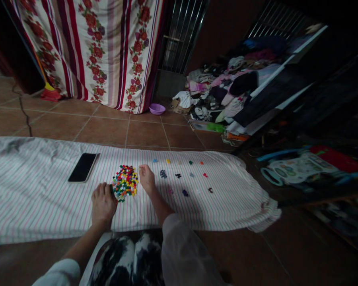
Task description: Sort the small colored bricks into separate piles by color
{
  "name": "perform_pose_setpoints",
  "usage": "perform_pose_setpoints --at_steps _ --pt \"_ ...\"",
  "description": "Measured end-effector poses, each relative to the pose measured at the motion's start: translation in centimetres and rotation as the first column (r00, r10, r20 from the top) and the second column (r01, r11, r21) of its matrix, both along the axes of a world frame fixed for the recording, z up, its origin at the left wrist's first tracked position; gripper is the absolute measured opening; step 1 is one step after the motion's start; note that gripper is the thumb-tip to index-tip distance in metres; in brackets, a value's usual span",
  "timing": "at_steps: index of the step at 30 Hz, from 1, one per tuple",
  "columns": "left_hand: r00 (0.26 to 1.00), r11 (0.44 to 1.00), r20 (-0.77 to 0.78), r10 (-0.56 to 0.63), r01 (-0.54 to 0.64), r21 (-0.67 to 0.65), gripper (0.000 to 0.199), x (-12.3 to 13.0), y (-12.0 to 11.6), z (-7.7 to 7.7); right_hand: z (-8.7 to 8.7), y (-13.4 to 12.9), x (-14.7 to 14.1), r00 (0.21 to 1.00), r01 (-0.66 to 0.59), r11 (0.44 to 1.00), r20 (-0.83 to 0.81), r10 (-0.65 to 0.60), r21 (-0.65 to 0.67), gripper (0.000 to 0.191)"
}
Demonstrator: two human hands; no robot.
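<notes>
A mixed heap of small colourful cube-like pieces (pixel 125 184) lies on the striped cloth in front of me. My left hand (pixel 103 200) rests on the cloth at the heap's left edge, palm down, fingers laid flat. On the other side, my right hand (pixel 146 177) is closed in a pinch just right of the heap; what its fingertips hold, if anything, is too small to make out. Sorted small groups sit farther right, among them grey pieces (pixel 163 174), black pieces (pixel 178 175), dark blue pieces (pixel 185 193), pink pieces (pixel 170 191) and red pieces (pixel 205 175).
The striped cloth (pixel 56 206) covers a long low surface. A dark-screened tablet or phone (pixel 83 168) lies left of the heap. Beyond are a floral curtain (pixel 113 51), a purple basin (pixel 157 109), a broom (pixel 50 93) and a clothes pile (pixel 220 85).
</notes>
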State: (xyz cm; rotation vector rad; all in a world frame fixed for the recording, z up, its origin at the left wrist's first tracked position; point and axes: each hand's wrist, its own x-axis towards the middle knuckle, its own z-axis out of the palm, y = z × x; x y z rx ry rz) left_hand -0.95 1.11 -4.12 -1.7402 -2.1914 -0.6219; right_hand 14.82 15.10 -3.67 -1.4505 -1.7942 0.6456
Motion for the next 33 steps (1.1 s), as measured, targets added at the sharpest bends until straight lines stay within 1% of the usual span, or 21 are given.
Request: perform_pose_setpoints --at_steps 2,4,7,10,13,17,22,27,33 --pt "1.000 1.000 0.003 -0.002 0.002 0.002 0.024 0.0 0.0 0.1 0.2 -0.1 1.7 0.993 0.071 0.997 0.096 -0.071 0.004 0.017" --pt "1.000 1.000 0.011 -0.008 0.008 0.005 0.024 0.1 -0.1 0.2 0.3 -0.3 3.2 0.976 0.108 0.993 0.188 -0.113 0.038 0.017" --pt "1.000 1.000 0.018 -0.006 0.006 0.009 0.023 0.1 0.0 0.2 0.1 -0.8 4.9 0.950 0.092 0.991 0.291 -0.117 0.096 0.018" --pt "1.000 1.000 -0.004 0.000 0.000 0.017 0.023 0.0 0.0 0.1 -0.4 -1.2 5.7 0.933 0.051 0.988 0.346 -0.099 0.146 0.019" --pt "1.000 1.000 -0.028 0.001 -0.001 0.023 0.023 -0.1 0.1 0.0 -0.9 -1.5 5.9 0.934 0.014 0.985 0.349 -0.075 0.173 0.022" --pt "0.999 1.000 -0.035 -0.002 0.002 0.017 0.022 -0.2 0.1 -0.1 -1.3 -1.5 5.8 0.945 0.039 0.985 0.313 -0.090 0.167 0.024" --pt "1.000 1.000 -0.026 0.001 0.000 0.020 0.023 -0.2 0.1 -0.2 -1.4 -1.7 5.8 0.946 0.042 0.989 0.312 -0.086 0.144 0.024" --pt "1.000 0.999 -0.004 -0.023 0.023 0.026 0.024 -0.3 0.1 -0.2 -1.6 -2.0 5.9 0.957 0.024 0.979 0.278 -0.081 0.202 0.028" --pt "1.000 0.999 0.008 -0.024 0.024 0.039 0.024 -0.4 0.1 -0.3 -2.0 -2.6 5.8 0.962 0.035 0.966 0.252 -0.101 0.256 0.024"
